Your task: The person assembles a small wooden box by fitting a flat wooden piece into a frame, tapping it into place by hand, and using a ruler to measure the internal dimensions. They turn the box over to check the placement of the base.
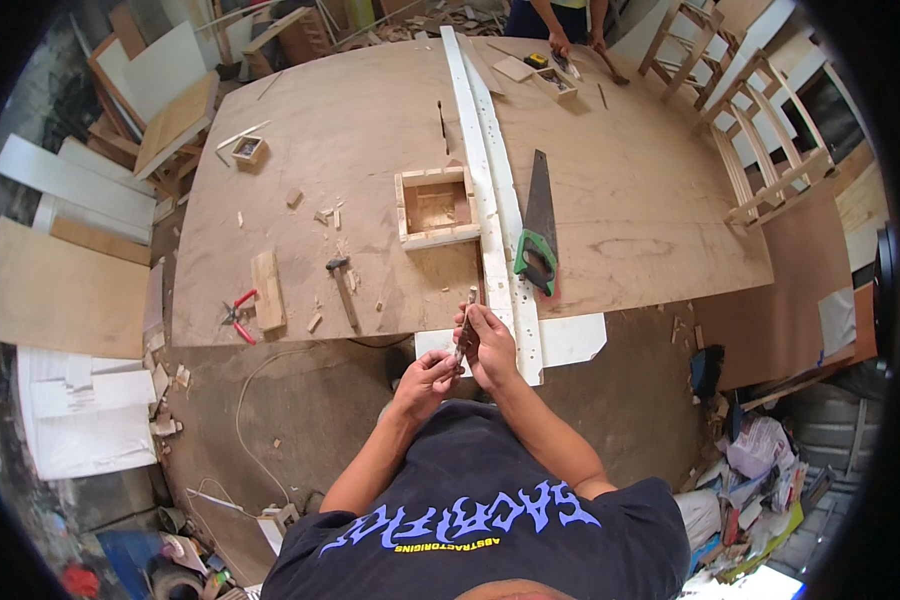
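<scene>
My left hand [428, 380] and my right hand [487, 342] are closed on a slim, upright, mottled stick-like object [472, 294] at the table's near edge, left of two long white boards [513, 325]; its exact kind is unclear. Beyond my hands sits an open, square wooden box [436, 236]. A handsaw [537, 250] with a green handle lies right of the boards. To the left lie a hammer [344, 297], a short wood block [268, 290] and red-handled pliers [237, 314].
The plywood table [650, 240] also holds small boxes [248, 150], offcuts and a wooden frame [780, 175] at right. A co-worker's hands [560, 43] are at the far edge. Stacked boards [65, 290] stand at left; a cord crosses the floor; bags pile at lower right.
</scene>
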Demonstrator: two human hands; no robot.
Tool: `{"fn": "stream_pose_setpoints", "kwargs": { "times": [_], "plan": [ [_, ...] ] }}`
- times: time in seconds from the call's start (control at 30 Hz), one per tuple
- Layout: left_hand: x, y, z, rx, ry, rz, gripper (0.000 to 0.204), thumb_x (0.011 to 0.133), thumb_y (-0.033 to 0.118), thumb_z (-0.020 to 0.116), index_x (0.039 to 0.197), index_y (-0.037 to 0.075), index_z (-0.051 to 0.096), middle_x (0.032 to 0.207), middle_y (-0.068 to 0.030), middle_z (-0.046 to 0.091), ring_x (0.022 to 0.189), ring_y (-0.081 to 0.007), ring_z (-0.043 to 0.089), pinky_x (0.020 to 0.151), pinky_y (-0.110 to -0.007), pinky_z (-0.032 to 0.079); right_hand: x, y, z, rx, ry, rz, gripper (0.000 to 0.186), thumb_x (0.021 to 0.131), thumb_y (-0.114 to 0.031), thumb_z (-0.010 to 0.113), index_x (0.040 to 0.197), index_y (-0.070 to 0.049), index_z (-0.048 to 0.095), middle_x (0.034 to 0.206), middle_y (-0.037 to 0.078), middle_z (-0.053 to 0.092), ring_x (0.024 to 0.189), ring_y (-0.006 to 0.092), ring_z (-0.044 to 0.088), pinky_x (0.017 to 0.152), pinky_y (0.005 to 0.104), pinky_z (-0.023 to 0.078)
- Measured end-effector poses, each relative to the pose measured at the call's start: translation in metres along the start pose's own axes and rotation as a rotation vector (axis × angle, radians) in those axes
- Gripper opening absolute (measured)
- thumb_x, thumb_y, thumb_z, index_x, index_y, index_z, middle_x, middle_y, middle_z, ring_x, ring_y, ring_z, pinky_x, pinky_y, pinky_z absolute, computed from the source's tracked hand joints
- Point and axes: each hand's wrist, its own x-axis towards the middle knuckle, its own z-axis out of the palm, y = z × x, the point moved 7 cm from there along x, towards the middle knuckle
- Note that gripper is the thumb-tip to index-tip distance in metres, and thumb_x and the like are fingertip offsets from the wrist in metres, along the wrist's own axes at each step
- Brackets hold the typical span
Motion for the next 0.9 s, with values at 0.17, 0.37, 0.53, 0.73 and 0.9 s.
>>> {"fn": "stream_pose_setpoints", "kwargs": {
  "times": [0.17, 0.37, 0.53, 0.73, 0.9],
  "plan": [
    [0.022, 0.051, -0.009, 0.389, -0.008, 0.082, 0.015, 0.100, 0.015, 0.076, 0.106, 0.002, 0.070, 0.098, -0.0062, 0.075, 0.088, -0.0150, 0.072, 0.081, -0.028, 0.058, 0.040, 0.017, 0.014, -0.028, 0.110, -0.035, 0.028, 0.105, -0.024, 0.071, 0.125, -0.004, 0.073, 0.096, 0.002, 0.072, 0.076, 0.0084, 0.063, 0.072, 0.0240, 0.053],
    [0.071, 0.158, -0.042, 1.148, 0.187, 0.438, 0.022, 0.097, 0.020, 0.078, 0.107, 0.000, 0.078, 0.096, -0.0127, 0.080, 0.088, -0.0216, 0.077, 0.081, -0.034, 0.058, 0.106, 0.023, 0.018, -0.360, 0.349, -0.354, 0.018, 0.101, -0.018, 0.076, 0.108, -0.002, 0.070, 0.092, 0.006, 0.074, 0.076, 0.0084, 0.065, 0.068, 0.0232, 0.052],
    [0.163, 0.236, -0.012, 1.430, 0.017, 0.878, 0.013, 0.096, 0.012, 0.071, 0.107, 0.005, 0.074, 0.099, -0.0151, 0.076, 0.094, -0.0384, 0.073, 0.083, -0.042, 0.057, 0.192, 0.026, 0.017, -0.640, 0.470, -0.554, 0.017, 0.099, -0.017, 0.076, 0.105, -0.002, 0.071, 0.083, 0.005, 0.075, 0.067, 0.0096, 0.068, 0.061, 0.0238, 0.053],
    [0.276, 0.257, 0.012, 1.568, -0.292, 1.036, 0.016, 0.095, 0.007, 0.067, 0.110, 0.006, 0.073, 0.110, -0.0155, 0.074, 0.102, -0.0380, 0.070, 0.093, -0.046, 0.054, 0.235, 0.039, 0.018, -1.226, 0.610, -0.612, 0.017, 0.095, -0.017, 0.078, 0.110, -0.009, 0.076, 0.087, 0.014, 0.078, 0.071, 0.0265, 0.076, 0.063, 0.0341, 0.057],
    [0.317, 0.232, -0.006, 1.860, -0.465, 0.919, 0.019, 0.093, 0.007, 0.068, 0.111, 0.008, 0.073, 0.102, -0.0138, 0.077, 0.096, -0.0371, 0.071, 0.090, -0.046, 0.054, 0.233, 0.039, 0.037, -1.311, 0.743, -0.770, 0.018, 0.094, -0.015, 0.077, 0.112, -0.011, 0.078, 0.091, 0.017, 0.077, 0.081, 0.0328, 0.076, 0.068, 0.0385, 0.058]
  ]
}}
